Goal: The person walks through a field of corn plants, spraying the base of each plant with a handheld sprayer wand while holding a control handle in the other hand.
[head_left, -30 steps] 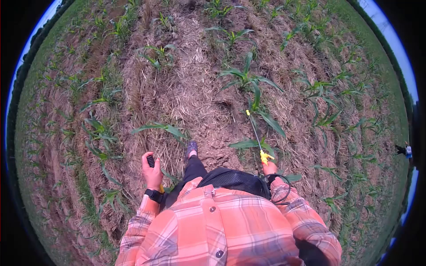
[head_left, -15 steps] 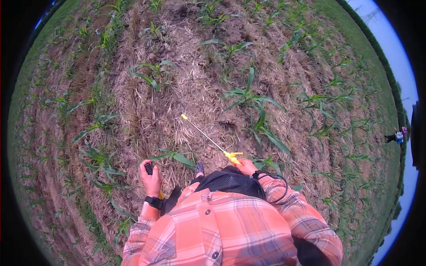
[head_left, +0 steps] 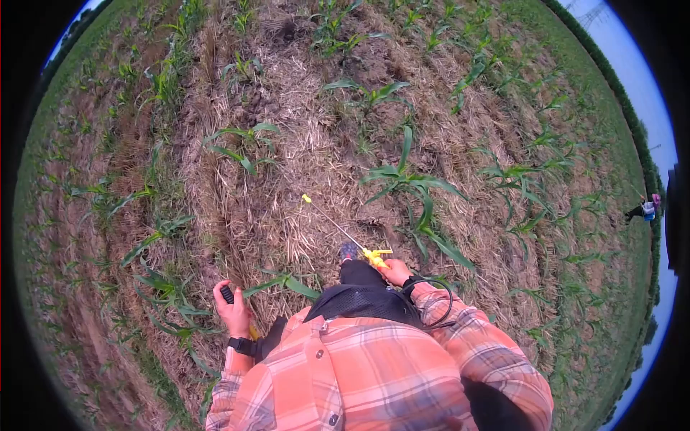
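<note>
My right hand point(head_left: 394, 272) is closed around the yellow handle of a spray wand point(head_left: 375, 258). The wand's thin metal tube slants forward and left to a yellow nozzle point(head_left: 307, 198) above the straw-strewn soil. A black hose point(head_left: 452, 305) loops beside my right wrist. Out to the left, my left hand point(head_left: 233, 311) grips a black ribbed handle point(head_left: 227, 294), apparently a pump lever. Something yellow point(head_left: 254, 332) shows just below that hand. Close to my left hand grows a young corn plant point(head_left: 291, 282). No spray can be made out at the nozzle.
Young corn plants stand in rows, one group ahead right point(head_left: 413, 179) and another ahead left point(head_left: 243, 147). Dry straw point(head_left: 309, 129) covers the ground between them. My shoe point(head_left: 349, 251) shows near the wand. Another person point(head_left: 647, 208) is far off at the right edge.
My left hand has moved down and left with the handle. The wand's nozzle has shifted slightly right and down in view. One foot has stepped forward, and plants sit differently in view.
</note>
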Available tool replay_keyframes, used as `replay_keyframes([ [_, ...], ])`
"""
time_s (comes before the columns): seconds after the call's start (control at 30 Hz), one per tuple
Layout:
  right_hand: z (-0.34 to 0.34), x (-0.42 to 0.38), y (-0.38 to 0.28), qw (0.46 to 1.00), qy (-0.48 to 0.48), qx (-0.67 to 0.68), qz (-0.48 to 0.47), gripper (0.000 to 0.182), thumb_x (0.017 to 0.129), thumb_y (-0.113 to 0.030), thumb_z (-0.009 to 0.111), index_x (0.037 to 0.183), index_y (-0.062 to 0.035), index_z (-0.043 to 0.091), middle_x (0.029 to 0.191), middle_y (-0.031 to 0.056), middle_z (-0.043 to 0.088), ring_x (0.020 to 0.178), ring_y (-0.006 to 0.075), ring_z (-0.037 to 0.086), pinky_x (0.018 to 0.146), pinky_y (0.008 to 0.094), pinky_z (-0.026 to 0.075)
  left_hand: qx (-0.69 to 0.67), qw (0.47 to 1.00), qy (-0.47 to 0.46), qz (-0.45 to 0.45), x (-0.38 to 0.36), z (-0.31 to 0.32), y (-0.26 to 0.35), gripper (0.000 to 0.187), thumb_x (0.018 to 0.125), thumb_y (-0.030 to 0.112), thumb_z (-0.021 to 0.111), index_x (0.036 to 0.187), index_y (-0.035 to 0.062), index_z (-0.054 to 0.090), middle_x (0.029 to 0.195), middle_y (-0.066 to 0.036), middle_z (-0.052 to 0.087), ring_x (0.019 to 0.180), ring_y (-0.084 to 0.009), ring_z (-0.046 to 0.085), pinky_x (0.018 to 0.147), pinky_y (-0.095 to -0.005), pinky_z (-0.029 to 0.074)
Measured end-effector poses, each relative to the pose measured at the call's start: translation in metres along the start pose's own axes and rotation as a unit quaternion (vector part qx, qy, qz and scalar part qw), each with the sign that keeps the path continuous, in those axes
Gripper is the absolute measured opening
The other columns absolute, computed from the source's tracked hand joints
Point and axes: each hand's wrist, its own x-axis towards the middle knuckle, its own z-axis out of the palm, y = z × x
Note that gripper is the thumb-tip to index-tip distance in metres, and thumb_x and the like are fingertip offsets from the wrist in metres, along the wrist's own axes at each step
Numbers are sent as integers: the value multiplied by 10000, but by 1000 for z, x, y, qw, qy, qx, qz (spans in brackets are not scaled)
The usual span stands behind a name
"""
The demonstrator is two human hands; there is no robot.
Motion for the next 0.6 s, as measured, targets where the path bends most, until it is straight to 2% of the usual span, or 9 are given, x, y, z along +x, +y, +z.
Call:
replay_keyframes([
  [0.03,-11,1,-6,998,20,23,58,230,765,-277,527,807,-56,573,594,17,561,445,103,493,414,258,389,0,1000,0,2,7,4,-1,215,773,48,499,966,119,437,561,21,367,355,-55,354,302,-205,285],
  [0.07,-14,21,18,994,92,-55,5,225,752,-275,527,770,-55,574,572,22,557,420,112,493,392,274,385,18,1000,-2,7,14,7,-2,225,776,51,495,979,119,425,542,19,373,341,-57,355,292,-201,287],
  [0.17,-45,46,35,988,142,0,66,220,745,-268,535,734,-54,582,543,35,550,422,131,507,392,288,387,40,999,2,13,28,31,18,234,782,54,490,992,120,412,510,17,376,325,-59,351,282,-197,287],
  [0.23,-64,74,56,971,221,-80,39,217,748,-256,543,716,-45,583,533,37,542,417,140,502,390,297,384,11,1000,-12,3,40,48,30,230,785,53,486,990,123,409,512,15,380,322,-60,348,281,-198,286],
  [0.3,-87,95,63,961,257,-10,100,233,740,-259,558,713,-29,587,538,66,555,443,170,529,425,316,403,16,1000,-17,4,49,64,42,230,786,53,486,990,124,408,510,16,378,322,-60,348,280,-198,286],
  [0.37,-117,88,36,952,292,19,91,234,736,-260,560,718,-29,588,560,85,575,483,188,559,473,326,427,22,1000,-21,5,59,78,54,230,787,53,486,991,125,407,508,17,375,322,-60,349,280,-199,286],
  [0.4,-128,93,31,945,312,-28,97,228,733,-253,560,722,-27,590,578,95,586,514,203,577,512,340,439,25,999,-23,8,64,85,59,229,788,56,487,991,125,406,507,18,373,321,-60,349,278,-199,286],
  [0.5,-147,126,49,923,374,-15,89,234,742,-239,539,695,-10,563,556,100,572,489,214,569,456,338,437,36,999,-22,23,77,106,71,225,781,57,499,980,127,421,527,21,367,331,-57,348,284,-204,285],
  [0.6,-157,142,55,917,389,-18,89,230,745,-228,530,682,-8,551,550,100,567,477,209,565,430,333,435,41,998,-21,32,89,122,85,219,773,57,512,966,128,438,552,23,365,345,-54,351,294,-209,285],
])
